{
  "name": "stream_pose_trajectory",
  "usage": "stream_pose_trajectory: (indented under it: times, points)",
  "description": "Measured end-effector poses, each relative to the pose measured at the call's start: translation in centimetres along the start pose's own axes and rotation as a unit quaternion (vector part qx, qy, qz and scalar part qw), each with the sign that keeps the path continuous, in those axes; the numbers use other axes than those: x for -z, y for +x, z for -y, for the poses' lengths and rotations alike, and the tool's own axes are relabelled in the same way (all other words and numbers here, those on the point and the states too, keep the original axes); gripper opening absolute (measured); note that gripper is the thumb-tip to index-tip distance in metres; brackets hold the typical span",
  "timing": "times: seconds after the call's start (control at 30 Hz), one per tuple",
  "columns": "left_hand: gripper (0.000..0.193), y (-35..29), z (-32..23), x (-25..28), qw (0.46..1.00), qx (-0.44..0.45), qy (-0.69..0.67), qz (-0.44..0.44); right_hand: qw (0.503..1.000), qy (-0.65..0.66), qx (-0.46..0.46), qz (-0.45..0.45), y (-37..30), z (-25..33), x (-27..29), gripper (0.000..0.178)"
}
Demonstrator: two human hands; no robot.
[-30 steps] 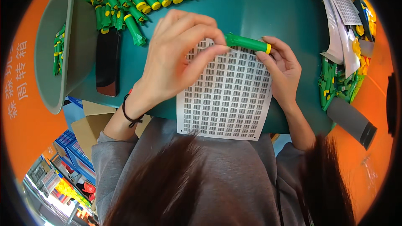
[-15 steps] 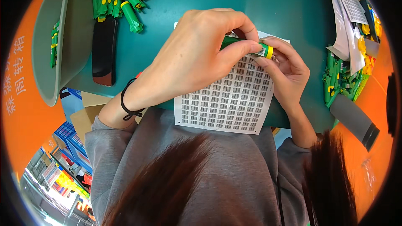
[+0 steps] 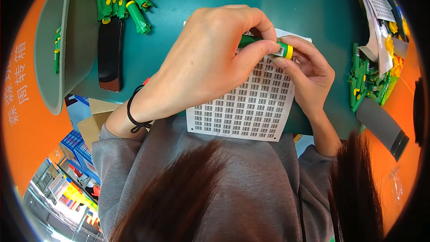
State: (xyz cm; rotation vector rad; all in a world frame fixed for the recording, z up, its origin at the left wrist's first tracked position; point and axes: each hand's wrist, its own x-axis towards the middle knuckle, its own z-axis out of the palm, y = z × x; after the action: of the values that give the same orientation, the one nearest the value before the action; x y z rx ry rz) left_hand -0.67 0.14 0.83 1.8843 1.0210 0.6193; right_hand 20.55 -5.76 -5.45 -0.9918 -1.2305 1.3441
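Observation:
Both hands hold a green plastic tube with a yellow end (image 3: 289,53), tilted slightly, above a white sheet of small barcode labels (image 3: 237,112). My left hand (image 3: 215,58) closes around its green body, the thumb and fingertips pressing beside a small white label (image 3: 281,50) near the yellow end. My right hand (image 3: 311,69) steadies that end, with thumb and fingers on either side. Most of the tube is hidden behind my left hand. The sheet lies under my hands at the table's near edge.
Many green tubes with yellow ends (image 3: 139,18) are heaped at the far left. Beside them lie a black flat object (image 3: 110,56) and a tilted grey bin (image 3: 67,40). At the right are white label sheets (image 3: 378,0), green pieces (image 3: 365,78) and a grey object with a black tip (image 3: 380,125).
Hands and tube have stayed nearly in place. My right hand sits slightly farther right, and the label looks pressed on the tube as before.

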Motion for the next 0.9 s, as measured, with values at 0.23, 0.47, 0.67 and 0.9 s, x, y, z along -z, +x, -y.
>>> stream_pose_trajectory:
  times: [0.23, 0.47, 0.67, 0.9]
  points:
    - [0.012, 0.1, 0.4, -0.4, 1.0, 0.012, -0.018, 0.001, 1.0, -0.024, 0.012, -0.014, -0.1, 0.2, -0.2, 0.039]
    - [0.029, 0.7, 2.2, -0.8, 0.959, 0.18, -0.163, 0.15, 0.997, -0.072, 0.032, 0.007, 0.0, 0.5, -0.1, 0.038]
    - [0.041, -0.1, 3.3, -0.8, 0.952, 0.071, -0.244, 0.172, 0.979, -0.134, 0.108, 0.11, 1.0, -0.3, 1.6, 0.031]
    - [0.043, -0.9, 1.5, -0.4, 0.946, 0.092, -0.268, 0.155, 0.984, 0.169, -0.052, 0.006, 2.8, 0.8, -0.1, 0.055]
